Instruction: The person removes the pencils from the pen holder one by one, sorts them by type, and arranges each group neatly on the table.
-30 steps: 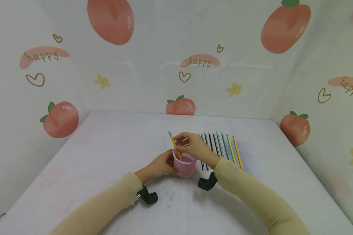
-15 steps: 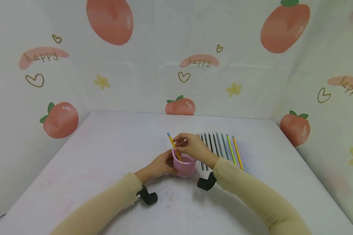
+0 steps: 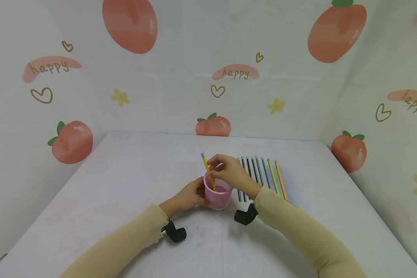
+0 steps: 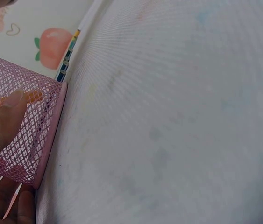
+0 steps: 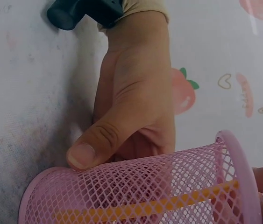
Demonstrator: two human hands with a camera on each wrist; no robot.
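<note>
A pink mesh pencil cup [image 3: 218, 200] stands upright on the table. My left hand [image 3: 187, 196] grips it from the left side, with the thumb [image 4: 7, 121] across the front of the mesh and the other fingers behind. At the rim, my right hand [image 3: 229, 172] pinches a yellow-orange pencil [image 3: 206, 163] between thumb and fingers. Its blue end points up and leans left, while its lower part is inside the cup. Through the mesh in the right wrist view, the pencil [image 5: 168, 205] runs down close to the base.
Right of the cup, several pencils lie side by side: dark striped pencils [image 3: 249, 170], a yellow-green pencil [image 3: 273, 175] and an orange pencil [image 3: 280, 179]. The right forearm passes over the table in front of them. A printed fabric wall [image 3: 180, 100] rises behind the white tabletop [image 3: 142, 166].
The right hand has risen slightly and shifted a little right, after a small dip, and the pencil's blue end has moved up and right with it. The left hand and cup have stayed put.
</note>
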